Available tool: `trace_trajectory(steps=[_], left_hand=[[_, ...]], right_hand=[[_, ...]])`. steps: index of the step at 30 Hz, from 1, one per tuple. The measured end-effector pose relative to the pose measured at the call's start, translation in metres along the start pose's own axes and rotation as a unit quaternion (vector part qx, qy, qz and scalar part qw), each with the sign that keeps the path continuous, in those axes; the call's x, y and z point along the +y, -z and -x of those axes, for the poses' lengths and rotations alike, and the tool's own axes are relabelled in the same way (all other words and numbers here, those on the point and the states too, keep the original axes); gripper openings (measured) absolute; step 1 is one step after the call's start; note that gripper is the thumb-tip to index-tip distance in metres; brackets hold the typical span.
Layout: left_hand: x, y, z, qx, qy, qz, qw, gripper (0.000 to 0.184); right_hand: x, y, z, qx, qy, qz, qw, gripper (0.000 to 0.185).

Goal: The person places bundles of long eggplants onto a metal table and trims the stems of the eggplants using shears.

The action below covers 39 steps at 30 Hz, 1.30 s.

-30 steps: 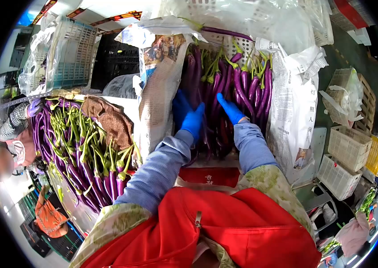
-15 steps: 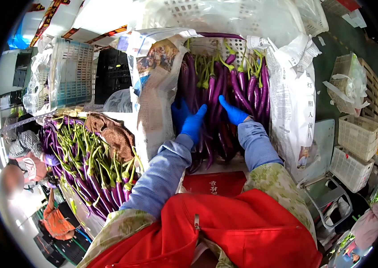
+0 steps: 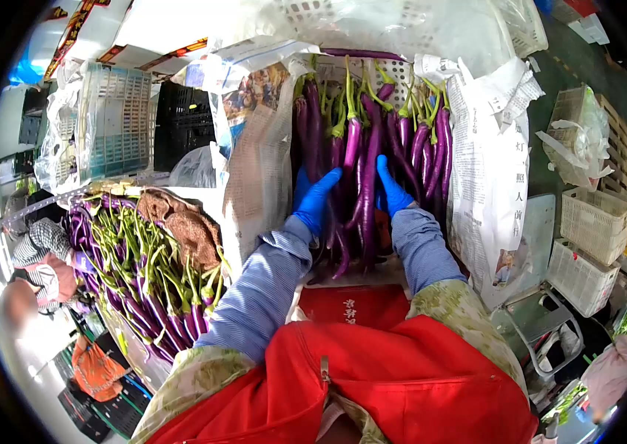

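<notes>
Long purple eggplants (image 3: 370,148) with green stems lie side by side in a crate (image 3: 391,68) lined with newspaper (image 3: 258,174). My left hand (image 3: 315,198), in a blue glove, rests at the left of a bunch, thumb apart from the fingers, which are partly hidden among the eggplants. On the bunch's right side is my right hand (image 3: 391,186), also blue-gloved, thumb raised and fingers partly hidden behind the eggplants. Between them the bunch is cupped, its lower tips hanging toward me.
A large pile of eggplants (image 3: 143,288) with a brown cloth (image 3: 184,226) is at the left, where a co-worker (image 3: 43,259) stands. Plastic crates (image 3: 596,224) are stacked at the right. One eggplant (image 3: 361,53) lies across the crate's far edge. A red panel (image 3: 354,305) is nearest me.
My right hand has closed in slightly around the bunch, its fingers now deeper among the eggplants. The eggplants between my hands have shifted. The co-worker's arm has moved.
</notes>
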State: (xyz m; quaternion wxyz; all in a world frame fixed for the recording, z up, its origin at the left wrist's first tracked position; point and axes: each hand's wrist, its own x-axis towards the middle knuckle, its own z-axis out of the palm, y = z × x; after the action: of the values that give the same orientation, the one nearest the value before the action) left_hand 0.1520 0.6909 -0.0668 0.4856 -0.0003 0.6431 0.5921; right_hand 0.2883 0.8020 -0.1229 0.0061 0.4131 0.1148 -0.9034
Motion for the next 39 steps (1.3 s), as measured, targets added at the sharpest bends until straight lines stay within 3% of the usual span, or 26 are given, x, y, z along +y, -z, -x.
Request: trace_trajectory(steps=[1, 2, 5, 8, 10, 12, 14, 17, 18, 23, 25, 27, 31, 34, 35, 36, 37, 38, 39], left_hand=[[0.000, 0.001, 0.001, -0.003, 0.000, -0.010, 1.000, 0.060], [0.001, 0.002, -0.001, -0.010, -0.005, -0.023, 1.000, 0.060], [-0.011, 0.014, -0.013, -0.066, 0.053, 0.043, 0.995, 0.060], [-0.021, 0.019, -0.019, -0.072, 0.113, 0.029, 0.991, 0.058], [-0.004, 0.004, 0.002, -0.079, 0.064, -0.013, 0.995, 0.055], [-0.010, -0.002, 0.007, -0.087, 0.020, -0.001, 0.996, 0.049], [-0.004, -0.008, 0.016, -0.083, 0.005, 0.022, 0.996, 0.048], [0.033, -0.027, 0.054, -0.105, -0.041, 0.068, 0.991, 0.048], [0.044, -0.029, 0.062, -0.114, -0.037, 0.060, 0.991, 0.052], [0.083, -0.044, 0.105, -0.189, -0.089, 0.084, 0.974, 0.069], [0.083, -0.050, 0.112, -0.207, -0.152, 0.096, 0.962, 0.057], [0.092, -0.056, 0.126, -0.221, -0.124, 0.129, 0.959, 0.052], [0.124, -0.065, 0.163, -0.279, -0.097, 0.144, 0.944, 0.050], [0.155, -0.070, 0.197, -0.298, -0.153, 0.158, 0.929, 0.050], [0.166, -0.062, 0.204, -0.317, -0.160, 0.148, 0.923, 0.050], [0.173, -0.061, 0.205, -0.356, -0.186, 0.153, 0.903, 0.052], [0.188, -0.060, 0.220, -0.352, -0.240, 0.178, 0.887, 0.054], [0.196, -0.054, 0.234, -0.349, -0.242, 0.183, 0.887, 0.060], [0.193, -0.051, 0.229, -0.350, -0.316, 0.180, 0.864, 0.072]], right_hand=[[-0.002, -0.006, 0.007, 0.013, 0.006, 0.081, 0.997, 0.091], [-0.006, 0.000, 0.000, -0.048, 0.004, 0.145, 0.988, 0.098], [0.007, 0.047, -0.049, 0.011, -0.017, 0.137, 0.990, 0.104], [-0.014, -0.004, 0.019, 0.032, 0.012, 0.152, 0.988, 0.106], [-0.009, 0.033, -0.003, 0.043, -0.024, 0.143, 0.989, 0.102], [-0.011, 0.034, 0.008, 0.019, 0.008, 0.126, 0.992, 0.097], [-0.018, 0.012, 0.034, -0.022, 0.022, 0.071, 0.997, 0.087], [-0.031, -0.030, 0.083, -0.128, -0.017, 0.027, 0.991, 0.089], [-0.034, -0.037, 0.093, -0.097, 0.021, 0.040, 0.994, 0.085], [-0.051, -0.067, 0.138, -0.125, 0.127, 0.107, 0.978, 0.076], [-0.055, -0.082, 0.157, -0.140, 0.161, 0.116, 0.970, 0.075], [-0.059, -0.096, 0.178, -0.110, 0.180, 0.175, 0.962, 0.074], [-0.060, -0.103, 0.218, -0.104, 0.259, 0.164, 0.946, 0.073], [-0.057, -0.122, 0.244, -0.054, 0.317, 0.162, 0.933, 0.068], [-0.040, -0.158, 0.269, -0.051, 0.325, 0.101, 0.939, 0.065], [-0.042, -0.159, 0.267, -0.054, 0.392, 0.174, 0.902, 0.062], [-0.054, -0.143, 0.250, -0.122, 0.391, 0.160, 0.898, 0.064], [-0.063, -0.140, 0.250, -0.141, 0.390, 0.202, 0.887, 0.070], [-0.051, -0.171, 0.264, -0.119, 0.409, 0.228, 0.876, 0.074]])
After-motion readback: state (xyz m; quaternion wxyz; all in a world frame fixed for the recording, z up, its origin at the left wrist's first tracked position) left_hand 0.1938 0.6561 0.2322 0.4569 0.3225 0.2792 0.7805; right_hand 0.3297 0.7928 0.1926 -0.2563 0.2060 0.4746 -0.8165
